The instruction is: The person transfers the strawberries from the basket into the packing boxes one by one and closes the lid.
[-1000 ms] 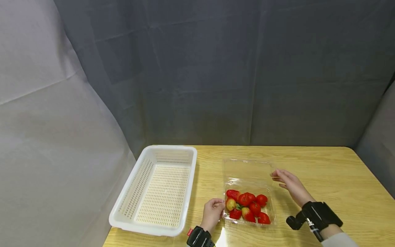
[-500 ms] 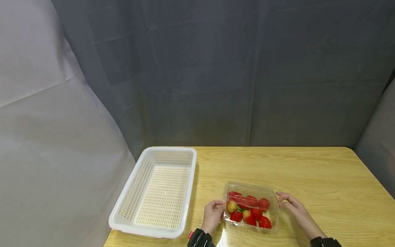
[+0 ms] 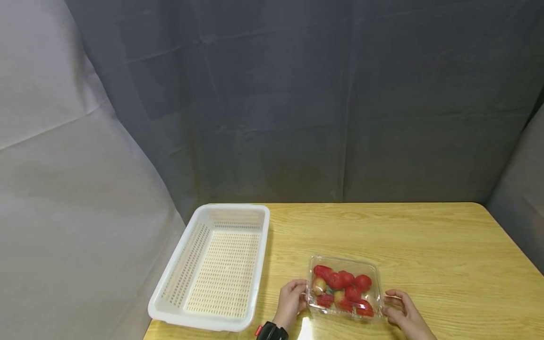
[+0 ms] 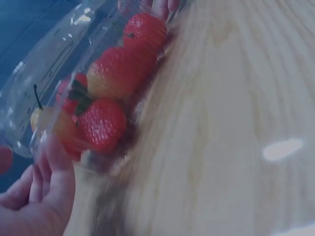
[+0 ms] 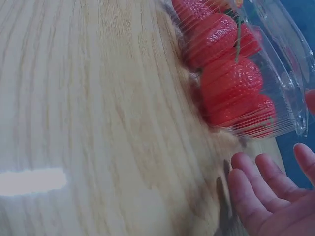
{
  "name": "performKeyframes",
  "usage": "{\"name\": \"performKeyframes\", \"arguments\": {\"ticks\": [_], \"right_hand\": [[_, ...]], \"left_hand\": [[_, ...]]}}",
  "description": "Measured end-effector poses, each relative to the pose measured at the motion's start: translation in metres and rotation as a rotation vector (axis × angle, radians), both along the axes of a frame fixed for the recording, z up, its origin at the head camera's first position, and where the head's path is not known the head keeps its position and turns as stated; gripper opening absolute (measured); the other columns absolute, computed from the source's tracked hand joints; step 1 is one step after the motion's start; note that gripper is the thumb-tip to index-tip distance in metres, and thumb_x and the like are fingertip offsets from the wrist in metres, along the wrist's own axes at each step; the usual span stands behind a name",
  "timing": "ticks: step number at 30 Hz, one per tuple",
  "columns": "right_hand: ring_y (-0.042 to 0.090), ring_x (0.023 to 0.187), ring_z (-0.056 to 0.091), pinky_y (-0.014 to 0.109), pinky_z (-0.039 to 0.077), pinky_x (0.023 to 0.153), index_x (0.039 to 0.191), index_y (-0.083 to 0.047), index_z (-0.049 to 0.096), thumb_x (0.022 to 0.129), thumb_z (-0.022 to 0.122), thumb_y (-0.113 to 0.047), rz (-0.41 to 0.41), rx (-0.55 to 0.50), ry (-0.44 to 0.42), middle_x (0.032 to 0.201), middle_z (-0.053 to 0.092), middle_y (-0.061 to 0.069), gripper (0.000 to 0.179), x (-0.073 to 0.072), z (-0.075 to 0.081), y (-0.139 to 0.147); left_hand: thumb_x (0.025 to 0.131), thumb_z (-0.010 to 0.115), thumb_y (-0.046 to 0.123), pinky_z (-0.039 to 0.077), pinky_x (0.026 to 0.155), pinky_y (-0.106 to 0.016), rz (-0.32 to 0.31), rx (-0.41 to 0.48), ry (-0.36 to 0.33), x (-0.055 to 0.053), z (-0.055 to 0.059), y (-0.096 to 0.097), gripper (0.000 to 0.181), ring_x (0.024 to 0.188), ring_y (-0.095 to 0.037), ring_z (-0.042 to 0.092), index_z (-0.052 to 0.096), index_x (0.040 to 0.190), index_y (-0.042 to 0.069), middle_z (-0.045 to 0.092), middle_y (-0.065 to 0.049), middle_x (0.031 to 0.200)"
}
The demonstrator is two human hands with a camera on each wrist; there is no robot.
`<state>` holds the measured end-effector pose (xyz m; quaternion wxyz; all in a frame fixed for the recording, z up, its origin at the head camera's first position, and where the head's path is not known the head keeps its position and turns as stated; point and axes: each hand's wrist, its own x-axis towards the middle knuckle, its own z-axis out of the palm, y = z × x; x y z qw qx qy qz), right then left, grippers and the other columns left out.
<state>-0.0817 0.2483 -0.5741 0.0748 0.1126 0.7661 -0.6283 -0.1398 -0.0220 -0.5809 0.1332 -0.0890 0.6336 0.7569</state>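
A clear plastic clamshell container [image 3: 374,269] of red and yellowish strawberries [image 3: 352,293] lies on the table with its lid down over them. At its left side, my left hand [image 3: 290,302] has curled fingers on the rim. In the left wrist view, the left fingertips [image 4: 54,152] meet the clear wall beside the fruit. Close to the opposite side is my right hand [image 3: 405,314], its fingers loosely spread. From the right wrist, the right fingers [image 5: 251,189] appear just below the container's corner, with a gap to it.
A white slotted plastic basket [image 3: 260,264] stands on the wooden table [image 3: 446,255], left of the container. Grey cloth [image 3: 272,104] hangs behind the table, and pale cloth [image 3: 85,212] drapes along the left side.
The container's lid has swung from standing back to lying over the strawberries. My right hand came down from the lid's far right corner to the near right side. My left hand stayed by the left edge.
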Motion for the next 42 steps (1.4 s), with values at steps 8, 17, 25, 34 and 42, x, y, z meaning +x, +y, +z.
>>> {"name": "performKeyframes", "arguments": {"ticks": [8, 17, 25, 34, 42], "right_hand": [[0.012, 0.081, 0.058, 0.032, 0.051, 0.070, 0.127, 0.012, 0.030, 0.092, 0.049, -0.014, 0.032, -0.046, -0.096, 0.102, 0.058, 0.016, 0.047, 0.002, -0.002, 0.000], [0.019, 0.067, 0.064, 0.029, 0.054, 0.061, 0.119, 0.018, 0.029, 0.095, 0.042, -0.016, 0.084, -0.188, -0.159, 0.075, 0.063, 0.009, 0.044, 0.008, 0.003, -0.007], [0.019, 0.077, 0.066, 0.029, 0.054, 0.070, 0.125, 0.018, 0.025, 0.089, 0.054, -0.011, 0.110, -0.406, -0.181, 0.084, 0.066, 0.011, 0.054, 0.011, 0.004, -0.002], [0.021, 0.076, 0.066, 0.031, 0.054, 0.071, 0.127, 0.018, 0.023, 0.085, 0.059, -0.008, 0.060, -0.421, -0.176, 0.083, 0.066, 0.013, 0.061, 0.010, 0.001, -0.003], [0.020, 0.076, 0.066, 0.030, 0.054, 0.071, 0.126, 0.018, 0.021, 0.083, 0.063, -0.009, 0.057, -0.446, -0.182, 0.083, 0.066, 0.012, 0.065, 0.008, 0.003, -0.002]], "left_hand": [[0.076, 0.054, 0.000, 0.053, 0.061, -0.024, -0.058, 0.091, 0.001, 0.009, -0.002, -0.007, 0.042, 0.069, -0.011, 0.059, 0.050, 0.117, -0.013, 0.057, -0.006, 0.088], [0.068, 0.056, -0.008, 0.050, 0.056, -0.021, -0.053, 0.030, 0.007, 0.011, -0.003, -0.008, 0.043, 0.061, -0.010, 0.058, 0.054, 0.111, -0.013, 0.053, -0.005, 0.084], [0.065, 0.055, -0.013, 0.049, 0.052, -0.019, -0.022, 0.017, 0.019, 0.012, -0.002, -0.004, 0.039, 0.055, -0.008, 0.055, 0.058, 0.104, -0.014, 0.053, -0.004, 0.080], [0.065, 0.056, -0.016, 0.050, 0.052, -0.019, -0.028, 0.008, 0.012, 0.008, -0.001, -0.006, 0.038, 0.055, -0.008, 0.055, 0.058, 0.103, -0.015, 0.052, -0.003, 0.076], [0.064, 0.057, -0.018, 0.051, 0.053, -0.021, -0.049, -0.033, 0.044, 0.006, -0.003, -0.007, 0.038, 0.053, -0.007, 0.054, 0.057, 0.102, -0.016, 0.052, -0.004, 0.076]]}}
